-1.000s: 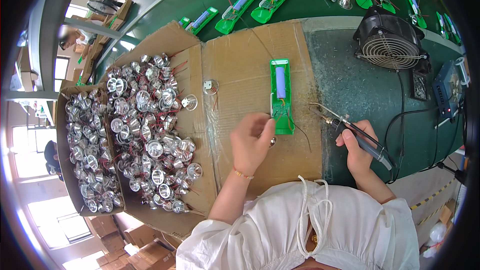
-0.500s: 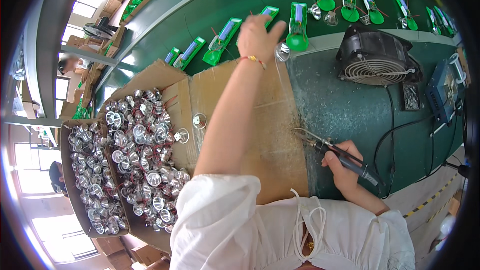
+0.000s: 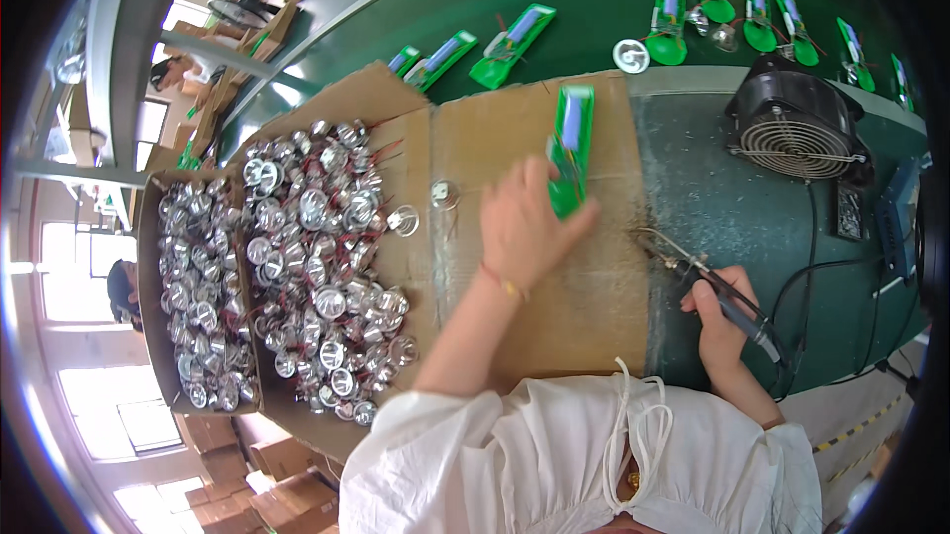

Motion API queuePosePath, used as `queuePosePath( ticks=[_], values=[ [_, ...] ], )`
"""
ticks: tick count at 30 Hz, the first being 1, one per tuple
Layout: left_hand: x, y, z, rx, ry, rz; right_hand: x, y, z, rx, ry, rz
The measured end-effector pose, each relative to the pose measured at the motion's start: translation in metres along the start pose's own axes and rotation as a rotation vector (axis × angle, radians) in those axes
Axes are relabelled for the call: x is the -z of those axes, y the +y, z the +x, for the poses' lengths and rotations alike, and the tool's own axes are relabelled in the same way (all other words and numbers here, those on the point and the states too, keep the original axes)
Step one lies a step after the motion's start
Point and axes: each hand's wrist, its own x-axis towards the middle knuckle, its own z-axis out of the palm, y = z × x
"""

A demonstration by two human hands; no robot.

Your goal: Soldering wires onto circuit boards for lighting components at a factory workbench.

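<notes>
My left hand (image 3: 522, 222), slightly blurred, has its thumb and fingers closed around the lower end of a green plastic casing (image 3: 571, 143). A blue cylindrical battery and thin wires lie inside this casing, which is over the cardboard mat (image 3: 534, 306). On the right, my right hand (image 3: 720, 311) grips a soldering iron (image 3: 747, 323) by its dark handle. The iron's metal tip points left, at the mat's right edge. To the left of my left hand, two loose silver reflector cups (image 3: 444, 194) sit on cardboard.
Boxes full of wired reflector cups (image 3: 327, 301) stand at left. More green casings (image 3: 668, 24) lie along the green belt (image 3: 584, 34) at the back. A black fan (image 3: 800, 133), a small dark tray (image 3: 848, 212) and a blue device (image 3: 902, 217) are at right, with cables.
My left hand has come back from the belt toward me, bringing a green casing over the cardboard. My right hand still holds the iron. The whole view has shifted a little.
</notes>
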Motion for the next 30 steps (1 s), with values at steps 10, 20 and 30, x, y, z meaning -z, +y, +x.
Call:
queuePosePath(
  ticks=[10, 20, 30],
  values=[
    [0.052, -0.085, -0.029, -0.082, 0.308, 0.503, -0.008, 0.003, -0.006, 0.056, -0.018, -0.001],
    [0.045, -0.058, -0.061, 0.273, 0.013, 0.069, -0.007, -0.005, -0.014, 0.087, -0.052, 0.029],
    [0.02, -0.01, -0.107, 0.402, -0.048, -0.554, -0.025, -0.017, -0.023, 0.059, -0.291, -0.06]
  ],
)
